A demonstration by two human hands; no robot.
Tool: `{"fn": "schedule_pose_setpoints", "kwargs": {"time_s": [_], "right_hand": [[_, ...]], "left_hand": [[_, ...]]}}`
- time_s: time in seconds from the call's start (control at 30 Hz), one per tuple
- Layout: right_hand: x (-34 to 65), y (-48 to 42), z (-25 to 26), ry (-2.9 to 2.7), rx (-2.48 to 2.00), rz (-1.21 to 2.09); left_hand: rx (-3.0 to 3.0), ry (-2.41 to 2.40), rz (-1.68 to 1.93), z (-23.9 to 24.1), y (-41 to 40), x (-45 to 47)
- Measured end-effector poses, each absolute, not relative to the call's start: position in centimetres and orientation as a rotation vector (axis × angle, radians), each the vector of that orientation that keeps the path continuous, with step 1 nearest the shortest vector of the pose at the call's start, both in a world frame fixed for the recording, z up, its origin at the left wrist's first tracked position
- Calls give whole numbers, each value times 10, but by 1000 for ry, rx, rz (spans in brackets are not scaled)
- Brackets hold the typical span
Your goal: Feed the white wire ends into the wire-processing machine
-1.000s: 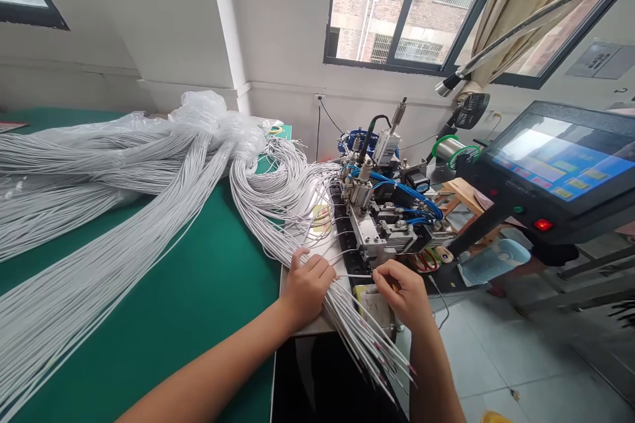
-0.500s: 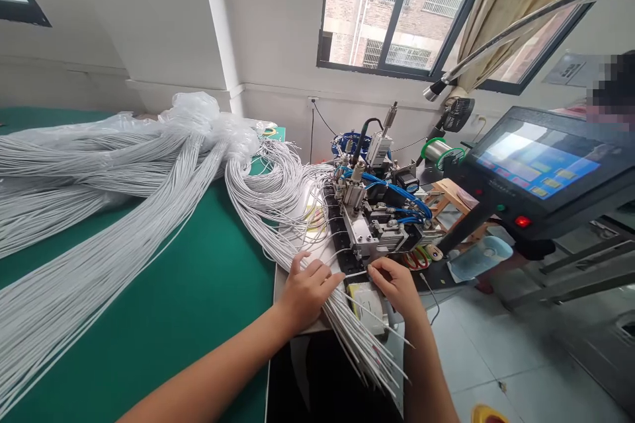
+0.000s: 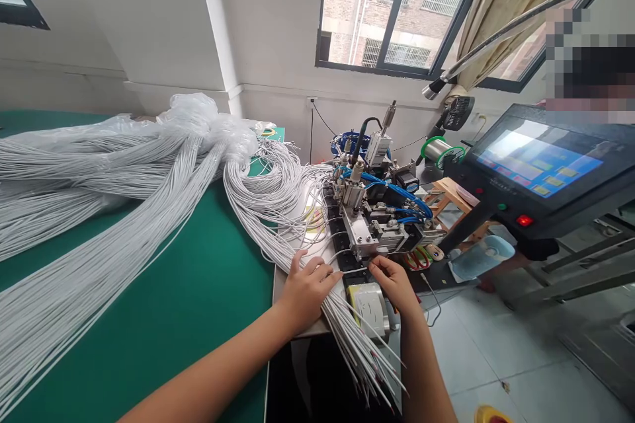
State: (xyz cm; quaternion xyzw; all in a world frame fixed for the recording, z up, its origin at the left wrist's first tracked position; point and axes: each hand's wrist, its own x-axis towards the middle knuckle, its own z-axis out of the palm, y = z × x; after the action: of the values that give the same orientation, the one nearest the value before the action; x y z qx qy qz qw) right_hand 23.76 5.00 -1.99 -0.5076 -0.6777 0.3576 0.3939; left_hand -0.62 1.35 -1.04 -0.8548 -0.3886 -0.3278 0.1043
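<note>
My left hand (image 3: 308,287) lies over a thick bundle of white wires (image 3: 278,248), its fingers curled on them. Its thumb and forefinger close on one white wire (image 3: 354,271), which stretches across to my right hand. With thumb and forefinger pinched, my right hand (image 3: 391,279) holds the end of that wire at the front of a wire-processing machine (image 3: 364,238). The wire tip is hidden by the fingers. Loose wire ends (image 3: 364,357) fan out below my left hand, over the table's edge.
More white wires (image 3: 124,238) spread over the green table (image 3: 223,317), partly under clear plastic (image 3: 198,122). A control screen (image 3: 540,158) and a wire spool (image 3: 439,152) stand right of the machine. A cylindrical unit (image 3: 370,310) sits below it. Another person (image 3: 595,79) is behind the screen.
My right hand has shifted very slightly at the machine's front, still pinching the wire. The loose wire ends have moved a little to the left. The other person's head has moved left.
</note>
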Motion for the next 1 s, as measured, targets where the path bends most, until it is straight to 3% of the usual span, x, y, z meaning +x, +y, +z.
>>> {"fn": "schedule_pose_setpoints", "kwargs": {"time_s": [0.37,0.63,0.83,1.0], "right_hand": [[229,53,-29,-1272,-1246,1286],[220,49,-35,-1137,-1244,1374],[226,45,-34,-1193,-1256,1334],[237,34,-24,-1355,-1387,965]], "left_hand": [[-2535,-1188,-954,-9,12,-6],[-2542,-1217,-957,-7,12,-6],[-2536,-1190,-962,-11,12,-8],[-2521,-1106,-999,-15,15,-11]]}}
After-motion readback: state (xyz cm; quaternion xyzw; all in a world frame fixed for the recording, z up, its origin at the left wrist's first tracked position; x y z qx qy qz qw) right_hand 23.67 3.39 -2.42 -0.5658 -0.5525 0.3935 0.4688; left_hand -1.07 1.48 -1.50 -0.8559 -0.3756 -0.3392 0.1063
